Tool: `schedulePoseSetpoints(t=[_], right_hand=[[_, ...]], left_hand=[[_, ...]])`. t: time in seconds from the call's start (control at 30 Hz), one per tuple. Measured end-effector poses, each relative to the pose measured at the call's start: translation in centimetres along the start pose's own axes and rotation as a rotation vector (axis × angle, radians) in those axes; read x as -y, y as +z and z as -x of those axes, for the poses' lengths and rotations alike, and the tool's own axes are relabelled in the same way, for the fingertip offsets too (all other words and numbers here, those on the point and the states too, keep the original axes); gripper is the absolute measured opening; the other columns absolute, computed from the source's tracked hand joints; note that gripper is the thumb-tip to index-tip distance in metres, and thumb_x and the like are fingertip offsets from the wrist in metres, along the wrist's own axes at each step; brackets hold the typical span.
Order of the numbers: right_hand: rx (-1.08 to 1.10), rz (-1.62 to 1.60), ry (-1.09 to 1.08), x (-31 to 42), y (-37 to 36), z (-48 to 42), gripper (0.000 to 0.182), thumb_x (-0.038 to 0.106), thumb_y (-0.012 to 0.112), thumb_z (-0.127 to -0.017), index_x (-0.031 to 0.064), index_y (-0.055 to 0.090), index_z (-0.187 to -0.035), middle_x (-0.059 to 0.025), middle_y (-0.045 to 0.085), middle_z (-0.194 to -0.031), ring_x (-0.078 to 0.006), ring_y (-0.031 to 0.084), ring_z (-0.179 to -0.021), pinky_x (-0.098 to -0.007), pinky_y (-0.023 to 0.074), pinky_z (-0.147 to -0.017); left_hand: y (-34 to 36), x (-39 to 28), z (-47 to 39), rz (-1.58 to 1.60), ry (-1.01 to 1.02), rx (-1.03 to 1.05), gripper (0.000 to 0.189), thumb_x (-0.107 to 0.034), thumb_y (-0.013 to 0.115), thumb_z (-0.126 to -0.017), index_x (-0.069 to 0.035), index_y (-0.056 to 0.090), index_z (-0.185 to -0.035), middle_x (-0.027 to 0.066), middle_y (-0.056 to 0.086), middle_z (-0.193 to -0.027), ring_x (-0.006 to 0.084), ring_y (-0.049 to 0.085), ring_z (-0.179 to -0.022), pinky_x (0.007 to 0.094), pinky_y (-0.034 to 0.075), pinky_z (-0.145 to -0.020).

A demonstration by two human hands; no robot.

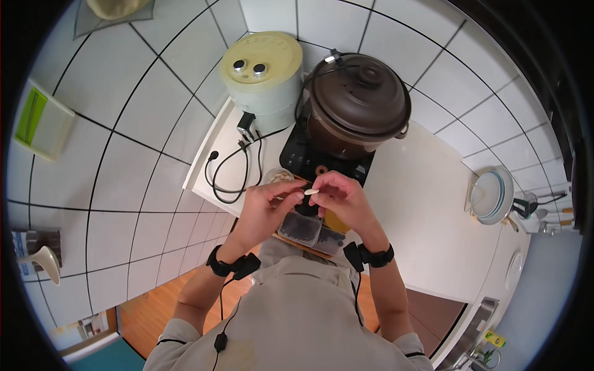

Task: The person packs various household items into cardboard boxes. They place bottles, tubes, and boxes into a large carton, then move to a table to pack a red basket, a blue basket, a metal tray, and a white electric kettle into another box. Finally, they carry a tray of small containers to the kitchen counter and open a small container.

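Observation:
A small pale seed or nut (312, 191) is pinched between thumb and forefinger of my right hand (342, 200). The thumb and fingertips of my left hand (269, 204) close in on its left end. Just beyond my left fingers stands a clear round tub (281, 176) of similar pale pieces, partly covered by that hand. Below my hands are a clear plastic box (300, 229) with dark contents and a second clear box (332, 243) with dark bits in it. A yellow-orange round thing (336, 222) is half hidden under my right wrist. A brown tray edge (297, 242) shows around the boxes.
A lidded brown pot (359, 104) sits on a black induction cooker (301, 155), with a pale green air fryer (262, 81) beside it. A black power cord (232, 190) loops over the white counter (431, 208). Stacked plates (492, 195) stand at the right. Cabled black bands circle both my wrists.

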State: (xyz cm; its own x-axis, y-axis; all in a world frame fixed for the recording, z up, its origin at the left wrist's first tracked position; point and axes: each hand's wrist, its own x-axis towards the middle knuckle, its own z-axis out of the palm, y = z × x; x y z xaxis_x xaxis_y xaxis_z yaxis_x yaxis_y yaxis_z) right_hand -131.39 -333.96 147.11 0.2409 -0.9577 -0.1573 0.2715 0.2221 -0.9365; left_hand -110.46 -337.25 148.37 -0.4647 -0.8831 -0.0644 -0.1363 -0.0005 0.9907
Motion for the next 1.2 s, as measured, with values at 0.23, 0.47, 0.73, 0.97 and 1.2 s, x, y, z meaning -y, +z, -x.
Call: schedulePoseSetpoints(t=[0.23,0.47,0.73,0.97,1.2], right_hand=[[0.022,0.133,-0.089,-0.3,3.0,-1.9,0.018,0.002,0.065,-0.093,-0.003,0.063,-0.111,-0.0075,0.069,-0.105,-0.0119,0.067,-0.094,-0.025,0.0573,-0.078],[-0.073,0.158,-0.162,-0.5,5.2,-1.6,0.022,0.0,0.066,-0.092,-0.0046,0.065,-0.113,-0.0104,0.071,-0.104,-0.0133,0.068,-0.095,-0.0253,0.057,-0.084],[-0.083,0.166,-0.253,0.7,5.4,0.1,0.018,-0.001,0.066,-0.091,-0.0044,0.068,-0.109,-0.0112,0.072,-0.101,-0.0142,0.07,-0.092,-0.0251,0.0568,-0.083],[-0.211,0.517,-0.494,1.1,6.1,0.9,0.018,-0.002,0.071,-0.085,0.0,0.07,-0.103,-0.01,0.073,-0.093,-0.0152,0.071,-0.079,-0.0245,0.0561,-0.069],[-0.255,0.667,-0.62,1.3,6.5,1.2,0.019,-0.004,0.071,-0.083,0.0009,0.07,-0.101,-0.0111,0.072,-0.09,-0.0202,0.07,-0.075,-0.0262,0.0553,-0.063]], left_hand=[[-0.8,0.4,1.5,-0.005,0.149,-0.211,0.019,0.0,0.065,-0.092,0.001,0.07,-0.11,0.0111,0.073,-0.096,0.0145,0.072,-0.087,0.0261,0.057,-0.074],[-0.8,1.2,2.5,-0.05,0.219,-0.397,0.021,0.001,0.071,-0.086,0.0,0.07,-0.106,0.0102,0.075,-0.092,0.0175,0.073,-0.085,0.0267,0.056,-0.076],[-0.8,-0.5,3.4,-0.127,0.326,-0.374,0.021,0.002,0.072,-0.083,-0.001,0.071,-0.104,0.0109,0.074,-0.09,0.0184,0.073,-0.082,0.0263,0.056,-0.074],[-0.9,-3.1,3.3,-0.348,0.33,-0.349,0.019,0.002,0.072,-0.078,-0.001,0.073,-0.096,0.0092,0.073,-0.082,0.0162,0.07,-0.074,0.0245,0.054,-0.066],[-1.2,-2.9,3.1,-0.526,0.49,-0.32,0.02,0.0,0.073,-0.076,-0.004,0.073,-0.095,0.0074,0.071,-0.079,0.0162,0.068,-0.064,0.0244,0.051,-0.055]])
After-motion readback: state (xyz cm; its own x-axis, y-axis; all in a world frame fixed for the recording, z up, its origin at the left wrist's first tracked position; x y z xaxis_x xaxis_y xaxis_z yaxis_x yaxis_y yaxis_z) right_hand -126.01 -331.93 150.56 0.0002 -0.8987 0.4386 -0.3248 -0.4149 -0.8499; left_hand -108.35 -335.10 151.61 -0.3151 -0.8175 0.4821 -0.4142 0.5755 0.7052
